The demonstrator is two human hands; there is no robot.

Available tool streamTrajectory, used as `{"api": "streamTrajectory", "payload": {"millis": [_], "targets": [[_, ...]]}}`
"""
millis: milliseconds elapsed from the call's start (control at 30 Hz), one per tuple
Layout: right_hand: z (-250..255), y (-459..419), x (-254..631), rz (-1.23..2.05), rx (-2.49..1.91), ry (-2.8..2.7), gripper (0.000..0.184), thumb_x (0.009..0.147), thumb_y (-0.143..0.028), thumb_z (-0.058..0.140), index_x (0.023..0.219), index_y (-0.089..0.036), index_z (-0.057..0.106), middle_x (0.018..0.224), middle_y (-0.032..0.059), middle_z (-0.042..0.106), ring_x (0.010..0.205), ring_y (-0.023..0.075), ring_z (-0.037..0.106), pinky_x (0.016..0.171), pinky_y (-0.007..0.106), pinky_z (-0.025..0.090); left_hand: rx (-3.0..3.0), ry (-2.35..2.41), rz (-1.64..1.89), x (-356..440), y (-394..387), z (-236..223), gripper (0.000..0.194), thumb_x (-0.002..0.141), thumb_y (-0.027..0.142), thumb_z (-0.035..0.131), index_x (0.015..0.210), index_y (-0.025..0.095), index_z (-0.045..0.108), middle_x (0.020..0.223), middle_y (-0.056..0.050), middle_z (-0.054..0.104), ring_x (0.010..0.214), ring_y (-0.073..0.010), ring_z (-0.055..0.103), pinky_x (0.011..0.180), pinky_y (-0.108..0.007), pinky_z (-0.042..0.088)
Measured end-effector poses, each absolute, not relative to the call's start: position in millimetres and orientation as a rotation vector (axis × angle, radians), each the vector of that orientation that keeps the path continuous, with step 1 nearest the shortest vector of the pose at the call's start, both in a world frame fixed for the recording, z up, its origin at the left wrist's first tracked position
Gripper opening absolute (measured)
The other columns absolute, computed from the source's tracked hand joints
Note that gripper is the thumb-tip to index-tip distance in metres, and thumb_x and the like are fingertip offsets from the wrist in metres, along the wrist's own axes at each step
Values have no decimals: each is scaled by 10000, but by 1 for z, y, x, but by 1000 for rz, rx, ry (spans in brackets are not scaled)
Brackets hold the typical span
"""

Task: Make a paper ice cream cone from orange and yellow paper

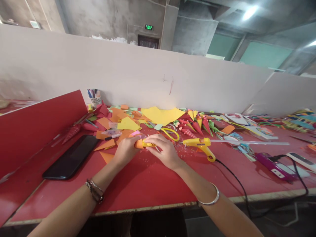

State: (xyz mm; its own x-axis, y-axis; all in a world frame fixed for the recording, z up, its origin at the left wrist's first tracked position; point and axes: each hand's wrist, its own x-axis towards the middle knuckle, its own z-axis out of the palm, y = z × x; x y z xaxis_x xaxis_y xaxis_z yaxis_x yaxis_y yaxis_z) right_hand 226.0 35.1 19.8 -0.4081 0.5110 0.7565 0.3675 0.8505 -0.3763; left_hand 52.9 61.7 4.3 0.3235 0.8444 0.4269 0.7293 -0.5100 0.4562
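Note:
An orange paper cone [139,144] with yellow trim at one end is held between my two hands, just above the red table. My left hand [127,149] is closed round its orange part. The fingers of my right hand [164,149] pinch the yellow end, hiding much of it. Right of my hands lies a yellow hot glue gun [199,144] with a clear glue stick poking out of its back. Behind my right hand are yellow-handled scissors [171,134]. Orange paper scraps [107,144] lie beside my left hand.
A black phone [71,158] rests at left by a red divider [39,128]. Yellow paper [160,115] and finished red cones [197,126] crowd the back. At right sits a purple power strip [275,167]; a black cord [234,177] hangs over the table's front edge.

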Motion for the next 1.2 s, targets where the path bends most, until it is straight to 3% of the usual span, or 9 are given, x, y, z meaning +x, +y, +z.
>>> {"api": "streamTrajectory", "payload": {"millis": [267, 667, 1033, 1200], "targets": [[15, 34, 229, 11, -718, -2117, 221, 855, -180, 444, 1036, -250, 551, 1025, 10, 586, 928, 118, 542, 812, 268, 459, 2381, 1294, 1049, 57, 63, -2, 78, 693, 182, 528, 690, 127, 583, 574, 23, 558, 536, -99, 466, 504, -174, 322], [16, 37, 230, 184, -652, -2133, 216, 817, -196, 494, 1026, -222, 546, 985, 39, 540, 930, 130, 538, 815, 286, 480, 2377, 1318, 1004, 54, 64, -2, 164, 695, 199, 548, 823, 123, 615, 644, 4, 599, 560, -110, 485, 532, -187, 343], [18, 38, 230, 185, -704, -2097, 145, 796, -208, 534, 937, -214, 565, 908, 26, 607, 869, 130, 562, 786, 283, 472, 2426, 1368, 934, 56, 62, 2, 80, 692, 190, 531, 713, 140, 589, 586, 8, 574, 546, -121, 492, 510, -196, 318], [20, 37, 231, 196, -730, -2099, 126, 792, -226, 538, 915, -209, 565, 880, 27, 601, 850, 130, 563, 764, 274, 477, 2433, 1238, 964, 58, 60, 5, 133, 703, 191, 523, 820, 166, 581, 722, -1, 617, 650, -141, 543, 576, -208, 367]]}}
